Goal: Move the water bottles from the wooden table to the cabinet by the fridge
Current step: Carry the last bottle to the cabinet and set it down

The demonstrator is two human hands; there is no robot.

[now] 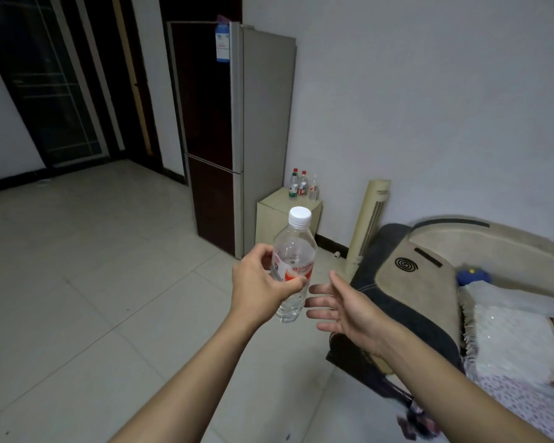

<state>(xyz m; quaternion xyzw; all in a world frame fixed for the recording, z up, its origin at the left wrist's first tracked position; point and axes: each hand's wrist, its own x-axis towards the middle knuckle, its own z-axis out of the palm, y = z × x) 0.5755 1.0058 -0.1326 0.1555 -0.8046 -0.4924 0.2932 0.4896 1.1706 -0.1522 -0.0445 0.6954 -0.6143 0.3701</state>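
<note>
My left hand (263,279) grips a clear water bottle (293,251) with a white cap and a red-and-white label, held upright and slightly tilted in mid-air. Just to its right, my right hand (343,306) is open with fingers spread, close to the bottle's lower part but not touching it. Ahead stands a small cream cabinet (275,215) beside the tall fridge (237,132). On the cabinet's top, at the back by the wall, stand three bottles (303,185): two with red caps and one clear. The wooden table is out of view.
A cream tower fan (370,219) leans against the wall right of the cabinet. A sofa or bed with a dark-edged cushion (413,282) and patterned cloths fills the right side. Pale tiled floor (93,266) stretches left toward dark glass doors (55,84).
</note>
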